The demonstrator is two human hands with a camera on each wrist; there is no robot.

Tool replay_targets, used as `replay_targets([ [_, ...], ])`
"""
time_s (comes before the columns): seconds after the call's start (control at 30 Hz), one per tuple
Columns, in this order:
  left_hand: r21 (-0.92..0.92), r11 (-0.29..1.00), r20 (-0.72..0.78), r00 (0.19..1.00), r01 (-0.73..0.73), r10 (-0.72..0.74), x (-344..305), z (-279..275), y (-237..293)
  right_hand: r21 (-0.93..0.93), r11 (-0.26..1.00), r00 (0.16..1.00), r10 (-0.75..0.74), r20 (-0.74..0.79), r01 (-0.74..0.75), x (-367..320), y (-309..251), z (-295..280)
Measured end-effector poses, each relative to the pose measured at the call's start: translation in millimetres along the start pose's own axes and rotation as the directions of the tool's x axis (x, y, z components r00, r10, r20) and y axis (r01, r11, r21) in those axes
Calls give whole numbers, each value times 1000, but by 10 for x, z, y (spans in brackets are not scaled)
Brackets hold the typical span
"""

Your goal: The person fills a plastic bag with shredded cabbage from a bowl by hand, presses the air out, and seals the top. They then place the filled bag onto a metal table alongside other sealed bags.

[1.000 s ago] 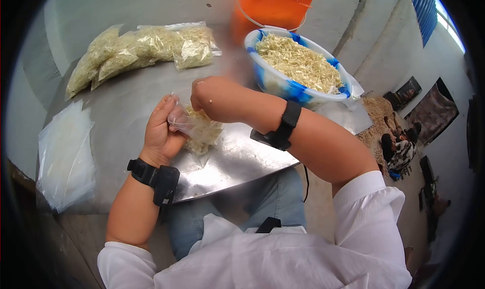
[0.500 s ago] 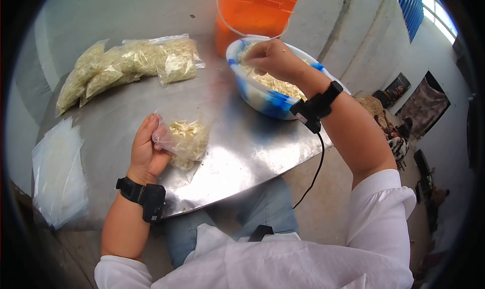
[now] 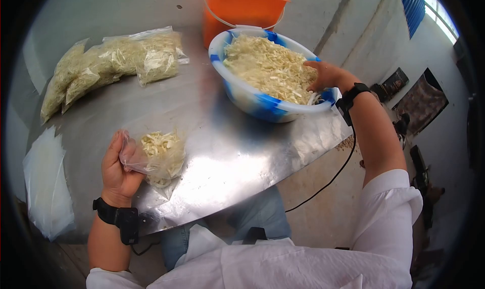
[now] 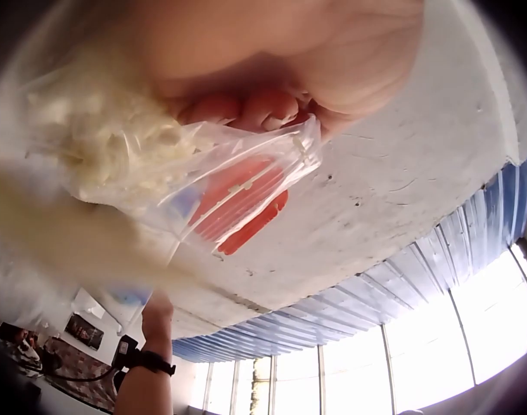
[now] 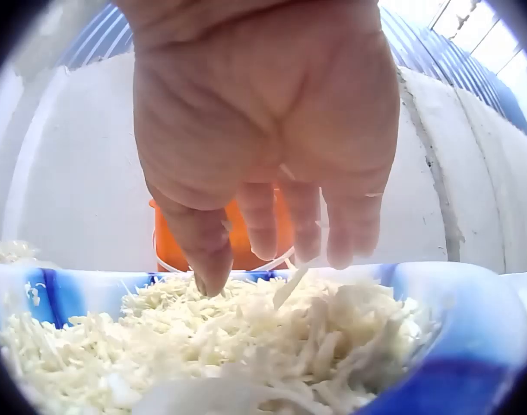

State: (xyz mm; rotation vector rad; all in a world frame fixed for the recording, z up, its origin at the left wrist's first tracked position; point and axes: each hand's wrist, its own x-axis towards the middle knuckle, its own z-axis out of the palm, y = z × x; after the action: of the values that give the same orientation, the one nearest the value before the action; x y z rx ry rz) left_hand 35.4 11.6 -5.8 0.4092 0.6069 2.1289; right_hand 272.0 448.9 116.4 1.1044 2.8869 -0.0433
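Observation:
My left hand [image 3: 120,175] grips the gathered edge of a clear plastic bag [image 3: 177,160] between thumb and fingers. Pale shredded vegetable fills the lower part of this bag, which sits low over the metal table [image 3: 202,132]. In the left wrist view the curled fingers pinch the bag's zip edge [image 4: 246,186]. Over the right side of a blue-and-white basin [image 3: 240,94] is my right hand [image 3: 331,77]. Its fingers point down, spread and nearly straight, at the heap of shreds [image 5: 203,337]. A few strips hang near the fingertips in the right wrist view.
Several filled bags [image 3: 116,62] lie in a row at the back left. A stack of flat bags [image 3: 45,183] is at the left table edge. Behind the basin stands an orange bucket [image 3: 242,6]. A cable [image 3: 333,185] hangs from the right wrist camera.
My right hand left the bag, passed over the basin and moved to its right side, its fingers now spread. The left hand kept hold of the bag. The view shifted to the right.

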Motion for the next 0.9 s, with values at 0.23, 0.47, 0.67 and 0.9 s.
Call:
replay_targets([
  [0.23,12,1000,9,1000,-1,1,3,-59,5,5,997,988,-76,137,76,155,85,115],
  [0.47,37,999,76,997,-6,3,12,-107,13,75,992,988,-108,111,100,139,116,255],
  [0.67,46,999,144,990,9,-15,1,-78,-53,20,987,987,-163,3,163,-33,32,219],
  [0.9,25,999,180,983,26,-30,1,-25,-98,109,977,978,-169,-123,183,-109,-171,83],
])
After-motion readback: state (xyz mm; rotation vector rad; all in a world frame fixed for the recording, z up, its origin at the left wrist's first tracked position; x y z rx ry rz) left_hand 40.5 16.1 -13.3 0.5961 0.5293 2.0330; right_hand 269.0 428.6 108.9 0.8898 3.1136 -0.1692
